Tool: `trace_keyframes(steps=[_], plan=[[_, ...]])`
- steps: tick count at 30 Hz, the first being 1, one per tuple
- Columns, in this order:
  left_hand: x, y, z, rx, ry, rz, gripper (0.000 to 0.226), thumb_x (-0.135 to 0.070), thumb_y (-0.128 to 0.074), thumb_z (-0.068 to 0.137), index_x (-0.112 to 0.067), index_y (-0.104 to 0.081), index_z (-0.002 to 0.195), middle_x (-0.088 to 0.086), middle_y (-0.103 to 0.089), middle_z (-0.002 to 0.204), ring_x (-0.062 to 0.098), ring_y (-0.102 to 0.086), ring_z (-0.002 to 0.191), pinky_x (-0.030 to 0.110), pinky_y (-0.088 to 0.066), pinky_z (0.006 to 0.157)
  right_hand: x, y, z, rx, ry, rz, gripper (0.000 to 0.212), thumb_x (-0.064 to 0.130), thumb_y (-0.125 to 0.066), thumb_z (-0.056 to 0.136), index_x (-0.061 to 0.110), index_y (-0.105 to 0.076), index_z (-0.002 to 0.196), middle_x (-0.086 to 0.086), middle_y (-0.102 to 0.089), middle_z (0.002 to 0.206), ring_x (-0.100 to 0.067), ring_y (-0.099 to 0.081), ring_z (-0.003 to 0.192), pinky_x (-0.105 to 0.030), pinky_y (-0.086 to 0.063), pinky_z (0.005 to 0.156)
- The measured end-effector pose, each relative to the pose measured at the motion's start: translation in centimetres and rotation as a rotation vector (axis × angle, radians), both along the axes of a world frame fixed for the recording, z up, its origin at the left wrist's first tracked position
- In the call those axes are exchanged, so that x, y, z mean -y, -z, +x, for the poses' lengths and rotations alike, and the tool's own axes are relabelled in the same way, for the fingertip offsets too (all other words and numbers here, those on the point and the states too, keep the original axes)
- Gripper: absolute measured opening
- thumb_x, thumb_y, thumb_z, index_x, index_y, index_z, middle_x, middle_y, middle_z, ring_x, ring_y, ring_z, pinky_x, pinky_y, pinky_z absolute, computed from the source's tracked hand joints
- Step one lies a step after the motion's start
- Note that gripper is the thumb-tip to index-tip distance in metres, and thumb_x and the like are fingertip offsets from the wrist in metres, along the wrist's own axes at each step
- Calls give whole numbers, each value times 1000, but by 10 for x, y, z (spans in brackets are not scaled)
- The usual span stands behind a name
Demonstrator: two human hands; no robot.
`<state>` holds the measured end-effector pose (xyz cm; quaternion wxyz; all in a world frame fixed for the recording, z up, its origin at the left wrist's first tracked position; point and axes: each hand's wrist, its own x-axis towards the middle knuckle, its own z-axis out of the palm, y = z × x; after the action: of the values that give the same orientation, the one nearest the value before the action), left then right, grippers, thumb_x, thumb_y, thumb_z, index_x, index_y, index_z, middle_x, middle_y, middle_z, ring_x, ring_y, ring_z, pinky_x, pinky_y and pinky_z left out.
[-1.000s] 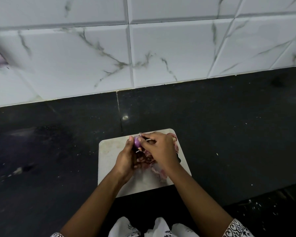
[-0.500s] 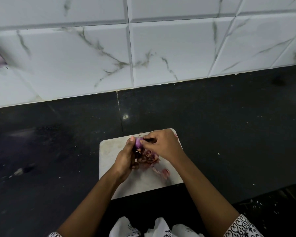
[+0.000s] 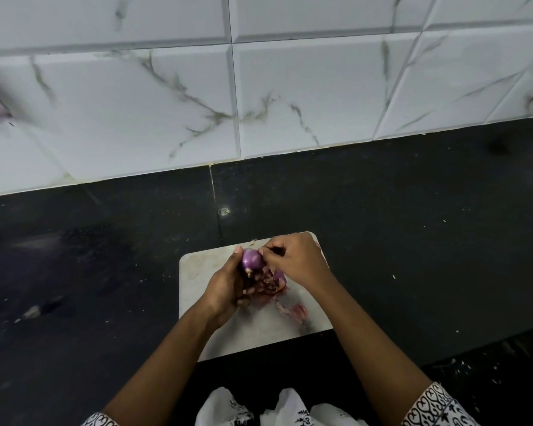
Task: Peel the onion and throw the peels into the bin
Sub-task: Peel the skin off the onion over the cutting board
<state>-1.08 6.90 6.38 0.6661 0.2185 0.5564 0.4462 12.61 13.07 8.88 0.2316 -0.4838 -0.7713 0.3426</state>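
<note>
The purple onion is being held over the far end of the white board. It is being gripped by the left hand, whose fingers are being curled round its lower part. The onion is sitting at 1 o'clock from that hand, poking out beside the thumb. The right hand is being kept at 3 o'clock from the onion and is touching it, with its fingertips being pinched on the onion's right side. Whether a bit of skin is being pulled there cannot be told. A heap of reddish peels is lying on the board at 5 o'clock from the onion, just under the right hand. One more peel is lying further out at 5 o'clock. The board is being carried by the dark desk.
</note>
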Motion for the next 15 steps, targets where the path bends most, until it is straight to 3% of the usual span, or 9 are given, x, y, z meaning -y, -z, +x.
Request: trace_keyframes(steps=[5,9,11,13,15], plan=[[-4,5,-4,287,-47,-13,56,-52,-29,93,-7,-54,71,3,-45,60,9,-35,42,16,-16,36,5,9,-5,-100,89,-47,24,1,-61,82,19,-63,98,7,-66,98,1,-60,81,1,-39,63],[-5,9,-8,376,-84,-12,52,-51,-33,90,-8,-50,67,3,-46,60,10,-36,42,16,-15,37,12,12,-3,-84,191,-9,16,10,-52,87,13,-66,80,4,-69,79,-2,-60,72,-14,-36,61],[-4,10,-10,409,-105,-3,51,-50,-34,89,-7,-52,68,3,-47,61,10,-38,42,16,-16,37,12,10,-3,19,173,-135,26,25,-45,93,16,-69,100,-2,-71,100,-15,-62,94,-22,-34,72],[-4,10,-11,416,-122,5,52,-49,-34,89,-6,-55,68,4,-48,62,10,-38,43,15,-18,36,11,10,-1,67,131,-210,36,38,-43,95,24,-58,125,1,-62,123,-18,-53,115,-23,-31,84],[-4,9,-9,397,-129,17,56,-49,-33,92,-6,-61,68,4,-49,61,10,-39,42,15,-20,34,14,8,-3,-27,67,-100,41,44,-52,91,28,-53,129,6,-61,124,-11,-53,116,-25,-39,94]])
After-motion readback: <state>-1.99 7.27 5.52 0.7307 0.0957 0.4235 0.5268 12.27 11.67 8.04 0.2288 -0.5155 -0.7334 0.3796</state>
